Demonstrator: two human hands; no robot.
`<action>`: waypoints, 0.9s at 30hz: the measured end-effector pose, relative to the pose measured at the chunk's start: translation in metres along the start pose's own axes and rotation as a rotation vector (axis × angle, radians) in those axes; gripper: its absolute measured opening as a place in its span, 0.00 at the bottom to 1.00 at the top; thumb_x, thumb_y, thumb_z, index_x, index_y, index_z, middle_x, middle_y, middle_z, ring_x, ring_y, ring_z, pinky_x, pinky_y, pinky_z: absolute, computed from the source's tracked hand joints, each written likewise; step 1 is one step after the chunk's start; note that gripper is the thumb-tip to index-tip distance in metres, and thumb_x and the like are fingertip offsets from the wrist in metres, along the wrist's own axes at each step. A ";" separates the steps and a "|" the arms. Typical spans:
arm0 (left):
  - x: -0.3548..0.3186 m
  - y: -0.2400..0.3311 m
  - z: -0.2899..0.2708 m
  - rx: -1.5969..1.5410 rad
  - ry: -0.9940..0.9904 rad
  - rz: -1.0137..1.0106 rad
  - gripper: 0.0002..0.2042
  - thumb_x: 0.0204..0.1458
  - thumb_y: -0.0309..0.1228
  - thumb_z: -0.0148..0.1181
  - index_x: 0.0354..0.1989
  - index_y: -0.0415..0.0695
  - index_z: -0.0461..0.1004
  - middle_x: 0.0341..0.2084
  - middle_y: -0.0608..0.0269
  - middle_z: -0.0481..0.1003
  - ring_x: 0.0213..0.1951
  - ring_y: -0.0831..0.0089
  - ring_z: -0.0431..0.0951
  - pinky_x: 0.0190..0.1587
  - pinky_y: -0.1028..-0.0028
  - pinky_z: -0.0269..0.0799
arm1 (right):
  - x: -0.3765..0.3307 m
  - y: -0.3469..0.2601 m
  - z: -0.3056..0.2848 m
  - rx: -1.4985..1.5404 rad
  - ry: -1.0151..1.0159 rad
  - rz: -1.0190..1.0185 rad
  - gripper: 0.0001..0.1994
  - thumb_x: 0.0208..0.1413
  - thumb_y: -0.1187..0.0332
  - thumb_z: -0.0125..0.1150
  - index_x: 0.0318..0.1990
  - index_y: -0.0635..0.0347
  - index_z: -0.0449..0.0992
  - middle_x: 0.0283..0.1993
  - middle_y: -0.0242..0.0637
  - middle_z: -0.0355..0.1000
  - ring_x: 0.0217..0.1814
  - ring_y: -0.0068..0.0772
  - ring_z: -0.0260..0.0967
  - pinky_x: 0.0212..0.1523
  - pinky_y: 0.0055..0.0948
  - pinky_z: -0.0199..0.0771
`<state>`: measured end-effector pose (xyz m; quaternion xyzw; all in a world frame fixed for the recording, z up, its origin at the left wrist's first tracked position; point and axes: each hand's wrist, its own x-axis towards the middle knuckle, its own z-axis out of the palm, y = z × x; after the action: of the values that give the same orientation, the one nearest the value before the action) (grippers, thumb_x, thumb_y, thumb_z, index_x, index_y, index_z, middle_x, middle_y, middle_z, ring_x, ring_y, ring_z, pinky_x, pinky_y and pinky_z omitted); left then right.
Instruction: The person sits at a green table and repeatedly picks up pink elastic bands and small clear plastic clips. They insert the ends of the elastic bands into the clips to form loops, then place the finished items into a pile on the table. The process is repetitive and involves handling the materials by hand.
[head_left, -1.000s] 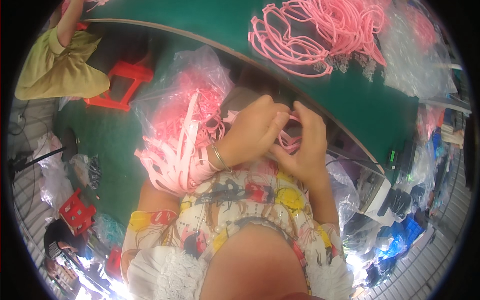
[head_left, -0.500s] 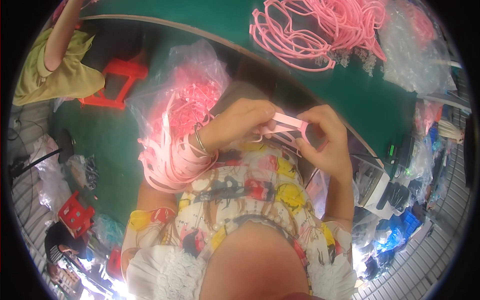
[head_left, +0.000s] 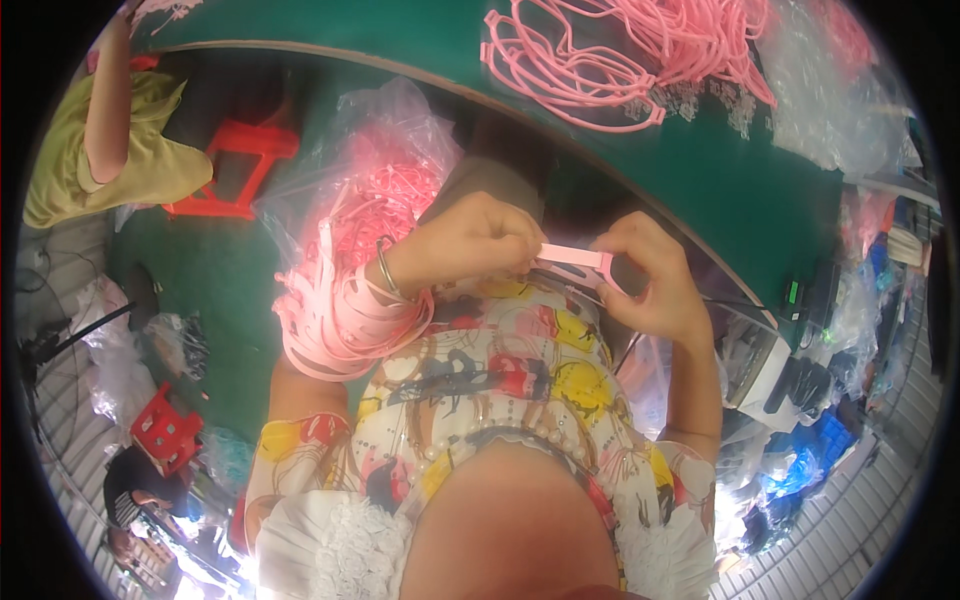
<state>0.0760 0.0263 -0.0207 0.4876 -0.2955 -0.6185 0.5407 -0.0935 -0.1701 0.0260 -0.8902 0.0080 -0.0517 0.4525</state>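
My left hand (head_left: 470,243) and my right hand (head_left: 650,275) together pinch a short flat pink plastic strip (head_left: 572,257), stretched level between them above my lap. Around my left wrist hangs a thick bunch of pink strips (head_left: 335,310), next to a thin bracelet. Both hands sit just below the curved edge of a green table (head_left: 700,170).
A clear plastic bag of pink pieces (head_left: 375,170) lies at my left. A heap of pink loops (head_left: 640,50) rests on the table. Another person in yellow (head_left: 120,150) sits far left beside a red stool (head_left: 235,165). Bags and a small device (head_left: 800,295) crowd the right.
My hands have drawn apart from a tight clasp and now hold the pink strip stretched out between them. The view has shifted a little.
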 end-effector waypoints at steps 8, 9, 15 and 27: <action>0.008 0.025 0.017 0.394 0.024 0.176 0.11 0.53 0.28 0.54 0.23 0.32 0.74 0.32 0.58 0.74 0.18 0.81 0.70 0.16 0.81 0.63 | -0.010 0.011 0.008 0.351 -0.050 0.366 0.07 0.46 0.69 0.65 0.31 0.63 0.80 0.26 0.33 0.65 0.27 0.21 0.61 0.26 0.22 0.59; 0.009 0.023 0.016 0.456 0.023 0.241 0.11 0.53 0.28 0.54 0.23 0.32 0.74 0.32 0.57 0.74 0.18 0.81 0.70 0.17 0.81 0.64 | -0.011 0.012 0.008 0.372 -0.048 0.345 0.07 0.46 0.69 0.65 0.30 0.63 0.80 0.26 0.32 0.65 0.27 0.20 0.60 0.26 0.22 0.58; 0.012 0.032 0.021 0.371 -0.004 0.071 0.11 0.56 0.30 0.53 0.28 0.33 0.73 0.31 0.60 0.73 0.24 0.81 0.70 0.25 0.80 0.65 | -0.015 0.013 0.007 0.428 0.024 0.266 0.04 0.47 0.73 0.63 0.26 0.63 0.78 0.24 0.30 0.64 0.25 0.19 0.59 0.27 0.20 0.57; 0.027 0.035 0.027 0.277 -0.017 -0.017 0.16 0.63 0.38 0.44 0.33 0.37 0.69 0.29 0.65 0.69 0.34 0.80 0.68 0.38 0.77 0.65 | -0.036 0.007 0.003 0.594 0.130 0.445 0.05 0.46 0.76 0.60 0.21 0.64 0.74 0.24 0.29 0.64 0.26 0.17 0.60 0.28 0.20 0.57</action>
<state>0.0665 -0.0127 0.0123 0.5548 -0.3787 -0.5804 0.4604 -0.1285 -0.1697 0.0161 -0.6916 0.2145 -0.0086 0.6897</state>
